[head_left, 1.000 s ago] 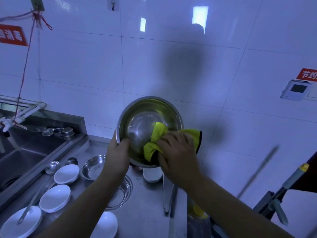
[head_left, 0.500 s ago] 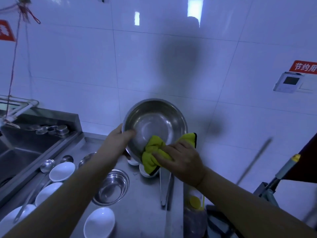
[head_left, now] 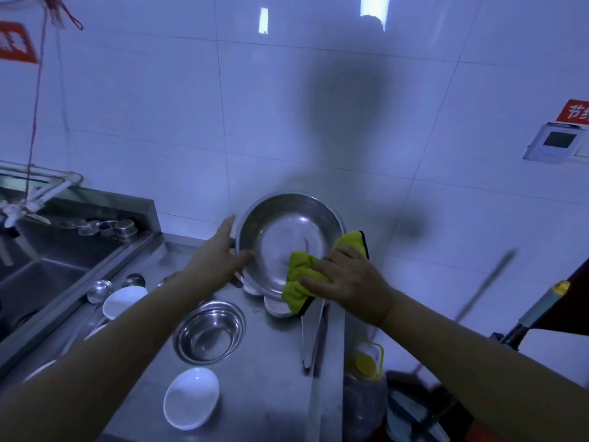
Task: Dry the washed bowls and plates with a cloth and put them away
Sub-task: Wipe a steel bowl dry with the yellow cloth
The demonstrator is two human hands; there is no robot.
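While tilted above the steel counter [head_left: 261, 362], the steel bowl [head_left: 288, 240] sits between both hands. Left hand [head_left: 216, 260] grips its left rim, thumb inside. Right hand [head_left: 347, 279] pinches a yellow cloth [head_left: 299, 275] over the lower right rim, fingers curled.

My view is dim with a heavy blue cast. 2 bright light reflections [head_left: 371, 8] glare off the glossy wall tiles [head_left: 159, 106] at the top, and a broad dark shadow [head_left: 347, 122] falls across them. Tile lines bow near the edges, and the picture looks soft throughout.
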